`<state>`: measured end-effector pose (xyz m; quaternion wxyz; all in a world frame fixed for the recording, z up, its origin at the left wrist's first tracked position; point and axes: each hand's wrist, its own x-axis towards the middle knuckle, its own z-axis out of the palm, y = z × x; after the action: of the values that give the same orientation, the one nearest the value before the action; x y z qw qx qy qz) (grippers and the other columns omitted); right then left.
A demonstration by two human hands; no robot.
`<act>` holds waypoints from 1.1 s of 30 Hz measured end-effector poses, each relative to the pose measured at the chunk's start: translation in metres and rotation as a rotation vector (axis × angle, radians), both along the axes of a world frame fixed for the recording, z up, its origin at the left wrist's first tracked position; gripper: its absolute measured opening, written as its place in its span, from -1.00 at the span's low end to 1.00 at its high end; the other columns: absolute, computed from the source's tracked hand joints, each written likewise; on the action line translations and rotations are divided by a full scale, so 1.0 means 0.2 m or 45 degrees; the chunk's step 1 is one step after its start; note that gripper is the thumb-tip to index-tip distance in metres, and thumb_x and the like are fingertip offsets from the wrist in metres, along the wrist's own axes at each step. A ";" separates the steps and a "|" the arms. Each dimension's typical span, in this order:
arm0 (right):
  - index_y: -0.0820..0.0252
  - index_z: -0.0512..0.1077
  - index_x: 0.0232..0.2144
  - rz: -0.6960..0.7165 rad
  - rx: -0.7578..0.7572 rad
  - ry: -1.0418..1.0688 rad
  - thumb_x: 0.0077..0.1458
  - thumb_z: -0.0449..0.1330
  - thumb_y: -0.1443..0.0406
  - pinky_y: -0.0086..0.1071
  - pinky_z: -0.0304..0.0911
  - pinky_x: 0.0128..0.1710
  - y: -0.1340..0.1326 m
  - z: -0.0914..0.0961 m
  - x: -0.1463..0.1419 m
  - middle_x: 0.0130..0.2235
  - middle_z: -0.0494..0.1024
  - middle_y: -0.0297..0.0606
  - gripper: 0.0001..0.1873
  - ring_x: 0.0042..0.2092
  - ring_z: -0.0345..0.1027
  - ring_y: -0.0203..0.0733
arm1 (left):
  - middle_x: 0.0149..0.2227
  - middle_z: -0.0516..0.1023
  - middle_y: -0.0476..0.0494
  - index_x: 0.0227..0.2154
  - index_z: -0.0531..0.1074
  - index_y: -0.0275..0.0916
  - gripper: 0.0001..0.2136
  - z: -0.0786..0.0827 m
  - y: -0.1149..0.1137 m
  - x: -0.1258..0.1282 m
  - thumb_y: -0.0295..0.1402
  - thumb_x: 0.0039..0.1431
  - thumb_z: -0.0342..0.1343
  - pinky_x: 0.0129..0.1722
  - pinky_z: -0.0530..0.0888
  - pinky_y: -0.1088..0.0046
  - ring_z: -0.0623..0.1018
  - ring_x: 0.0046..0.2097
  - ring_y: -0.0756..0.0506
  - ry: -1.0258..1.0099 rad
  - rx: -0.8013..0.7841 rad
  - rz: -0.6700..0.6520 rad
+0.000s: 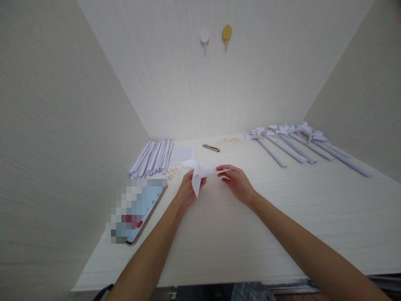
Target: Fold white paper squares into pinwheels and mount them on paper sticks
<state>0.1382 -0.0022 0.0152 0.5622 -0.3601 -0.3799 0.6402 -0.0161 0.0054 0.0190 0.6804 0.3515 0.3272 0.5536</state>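
Note:
A white folded paper piece with pointed blades, like a pinwheel (196, 177), is held up over the middle of the table. My left hand (187, 188) grips it from the left and below, its fingers partly hidden behind the paper. On the other side, my right hand (236, 182) has a pointed corner of the same paper between thumb and fingers. Just beyond lie a flat stack of white paper squares (183, 154) and a small pair of thread snips (211, 148).
Rolled white paper sticks (152, 158) lie bundled at left, near small pale bits (173, 171). A phone (144, 211) rests at front left. Several paper pinwheels on sticks (283, 144) line the back right. Two hooks, one white (204, 36) and one yellow (227, 33), are on the wall.

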 end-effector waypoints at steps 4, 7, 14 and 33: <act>0.23 0.45 -0.48 0.293 -0.143 0.245 -0.07 0.09 0.07 -0.35 0.13 -0.27 0.00 0.00 0.00 -0.43 0.50 -0.22 -0.66 -0.34 0.31 -0.24 | -0.62 0.46 -0.05 -0.64 0.47 -0.31 -0.88 -0.01 -0.02 0.00 -0.42 -0.36 0.27 -0.50 0.30 0.55 0.39 -0.53 0.05 0.152 0.027 -0.230; 0.22 0.43 -0.47 0.368 -0.132 0.315 0.00 0.00 -0.01 -0.31 0.14 -0.21 0.00 0.01 0.01 -0.41 0.51 -0.19 -0.56 -0.33 0.33 -0.22 | -0.59 0.49 -0.11 -0.65 0.47 -0.33 -0.84 0.00 -0.04 0.01 -0.40 -0.41 0.29 -0.44 0.34 0.47 0.46 -0.45 -0.05 0.247 0.022 -0.321; 0.24 0.45 -0.38 0.361 -0.104 0.391 0.03 0.00 0.06 -0.37 0.16 -0.26 -0.01 0.02 0.03 -0.39 0.53 -0.22 -0.61 -0.36 0.35 -0.25 | -0.43 0.56 -0.18 -0.48 0.51 -0.31 -0.76 0.02 -0.05 0.04 -0.34 -0.33 0.25 -0.30 0.38 0.39 0.49 -0.24 -0.14 0.252 0.045 -0.298; 0.18 0.45 -0.42 0.300 -0.108 0.233 -0.25 0.28 0.15 -0.38 0.18 -0.36 -0.04 0.02 0.01 -0.43 0.51 -0.32 -0.70 -0.41 0.32 -0.28 | -0.55 0.53 -0.12 -0.57 0.50 -0.34 -0.75 0.00 -0.04 0.03 -0.28 -0.39 0.28 -0.47 0.32 0.51 0.47 -0.43 -0.05 0.348 -0.023 -0.289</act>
<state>0.1394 -0.0104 0.0191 0.4996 -0.2766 -0.3393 0.7475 -0.0101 -0.0020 0.0191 0.6908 0.4520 0.3799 0.4173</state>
